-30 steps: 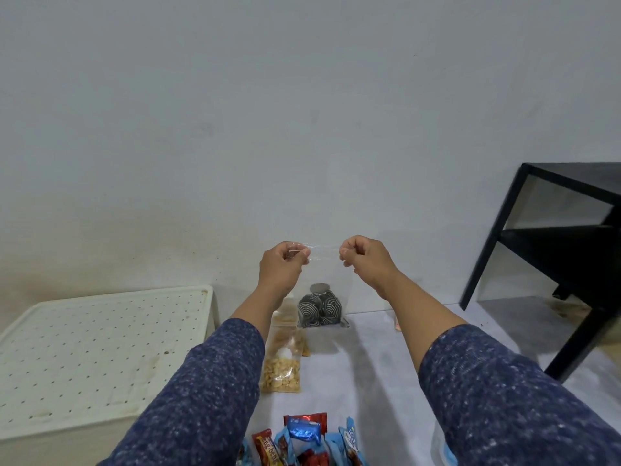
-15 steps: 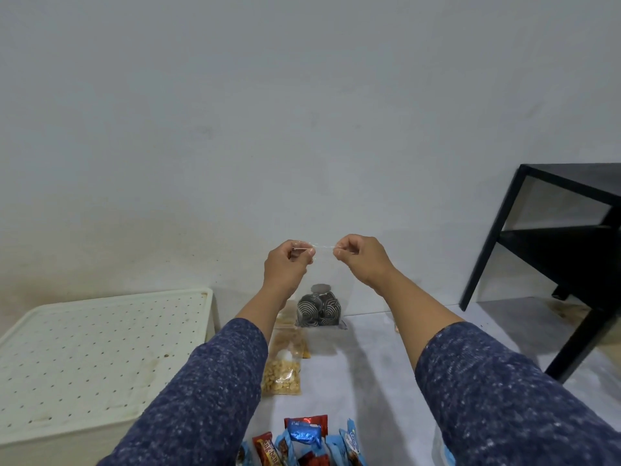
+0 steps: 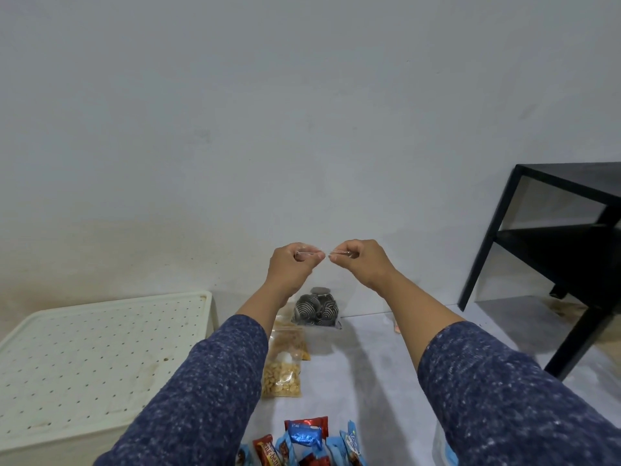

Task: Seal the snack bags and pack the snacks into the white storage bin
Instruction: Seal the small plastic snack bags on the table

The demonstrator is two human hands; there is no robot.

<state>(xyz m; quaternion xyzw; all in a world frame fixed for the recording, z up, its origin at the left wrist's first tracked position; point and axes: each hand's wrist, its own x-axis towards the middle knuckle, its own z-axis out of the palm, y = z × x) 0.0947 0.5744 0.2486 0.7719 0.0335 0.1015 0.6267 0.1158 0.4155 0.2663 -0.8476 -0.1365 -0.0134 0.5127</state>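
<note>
While my left hand (image 3: 291,268) and right hand (image 3: 359,264) pinch the clear bag's (image 3: 317,306) zip strip closed, the cookies hang below. If I skip the middle gap, I think the seal could pop open

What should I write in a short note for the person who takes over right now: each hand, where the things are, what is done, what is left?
Left hand and right hand: both pinch the top strip of the clear bag of striped cookies, held up in the air, fingertips nearly meeting at the middle.
White storage bin: on the left, lid on.
On the floor: bag of peanuts, another snack bag behind it, wrapped snacks nearest the person.
Done: the seal on the cookie bag looks almost finished.
Left: check the other bags' seals, open the bin, pack everything inside.
</note>
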